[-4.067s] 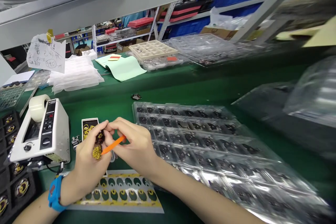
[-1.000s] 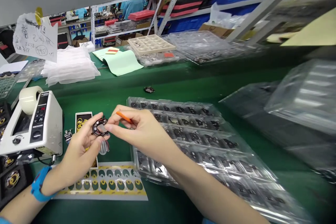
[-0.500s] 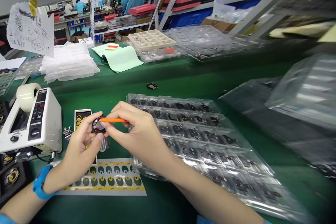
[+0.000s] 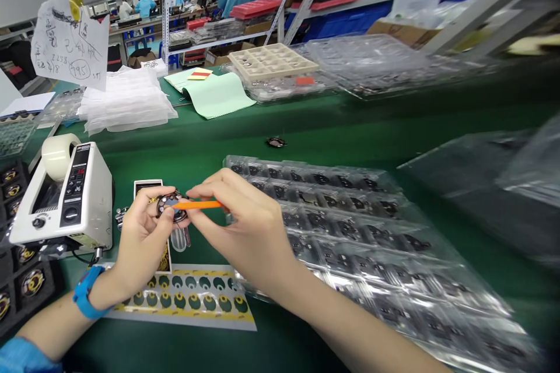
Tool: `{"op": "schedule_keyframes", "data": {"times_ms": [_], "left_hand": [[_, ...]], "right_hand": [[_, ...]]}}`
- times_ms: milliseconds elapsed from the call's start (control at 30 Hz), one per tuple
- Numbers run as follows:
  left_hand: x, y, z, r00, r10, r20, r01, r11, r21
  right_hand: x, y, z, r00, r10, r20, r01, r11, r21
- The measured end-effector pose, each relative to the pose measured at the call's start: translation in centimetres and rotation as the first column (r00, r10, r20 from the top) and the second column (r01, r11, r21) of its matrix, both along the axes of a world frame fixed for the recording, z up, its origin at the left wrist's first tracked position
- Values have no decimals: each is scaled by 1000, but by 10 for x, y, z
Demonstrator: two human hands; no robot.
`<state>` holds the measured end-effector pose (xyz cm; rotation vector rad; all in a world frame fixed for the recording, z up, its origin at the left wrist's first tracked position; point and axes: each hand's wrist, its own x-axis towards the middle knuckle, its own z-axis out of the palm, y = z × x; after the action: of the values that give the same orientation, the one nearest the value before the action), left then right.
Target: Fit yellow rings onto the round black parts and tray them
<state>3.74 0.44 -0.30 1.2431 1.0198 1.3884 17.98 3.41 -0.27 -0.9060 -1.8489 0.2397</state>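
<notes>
A small round black part (image 4: 171, 206) is pinched between the thumb and fingertips of the left hand (image 4: 142, 242), held just above the green table (image 4: 306, 128) near its front left area. The right hand (image 4: 245, 227) is closed on a thin orange stick (image 4: 202, 205), which lies level with its tip touching the face of the round part. Both hands are clamped on what they hold, and they meet over the part. A blue wristband (image 4: 85, 300) sits on the left wrist.

Directly under the left hand lies a small black card with yellow rings (image 4: 146, 189), partly hidden. Toward the front edge of the table, below both hands, lies a sheet of round dark and yellow stickers (image 4: 196, 302) in 2 rows. To the left stands a white tape dispenser (image 4: 65, 198) with a roll of clear tape on top, and at the left edge a black tray (image 4: 17, 280) holds round parts. To the right of the hands spreads a clear blister tray (image 4: 350, 221) filled with dark parts, reaching toward the front right corner. A loose dark ring (image 4: 276, 142) lies alone farther back. Along the far edge are a stack of white sheets (image 4: 126, 102), green paper (image 4: 216, 93) and a beige compartment tray (image 4: 273, 61).
</notes>
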Motion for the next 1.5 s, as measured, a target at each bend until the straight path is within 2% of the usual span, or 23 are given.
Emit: {"op": "schedule_keyframes", "data": {"times_ms": [100,233,400,500,633,700,767,800,867,933,1033,1167,1300,1500], "left_hand": [[0,1,2,999,2,54,-2,1000,-7],[0,0,2,998,4,65,-5,1000,18],[0,-1,-2,1000,1,2,-1,1000,21],[-3,3,-6,996,-25,-89,23,999,-24],[-13,14,-4,944,-58,-325,47,998,-42],[-19,21,2,923,-19,-384,19,1000,-4],[-22,25,7,926,34,-376,-30,999,17],[-23,26,9,929,57,-366,-55,998,17],[-23,24,12,944,95,-315,-102,995,-8],[-21,20,13,968,98,-231,-114,992,-57],[-15,12,14,998,34,-47,-41,988,-151],[-8,0,17,997,-56,44,62,987,-148],[-6,-8,15,1000,-13,-18,11,995,-102],[-6,-13,6,980,106,-170,-101,994,39]], "right_hand": [[1,2,5,998,52,-47,-60,983,-172],[-1,4,10,985,126,-116,-159,922,-354],[-3,9,9,972,181,-150,-229,873,-431],[-1,13,6,979,178,-96,-202,882,-425],[0,13,3,991,119,56,-97,946,-309],[0,9,3,989,102,102,-84,982,-170],[1,3,4,993,64,103,-70,996,55],[2,0,4,994,38,102,-56,981,188],[3,-7,6,991,-30,127,-26,909,415],[5,-12,6,979,-108,173,-5,836,549],[5,-13,5,965,-180,190,30,797,604],[2,-4,5,970,-198,140,88,826,557],[1,1,4,986,-98,134,17,864,504],[0,3,-1,988,-58,146,-34,827,561]]}}
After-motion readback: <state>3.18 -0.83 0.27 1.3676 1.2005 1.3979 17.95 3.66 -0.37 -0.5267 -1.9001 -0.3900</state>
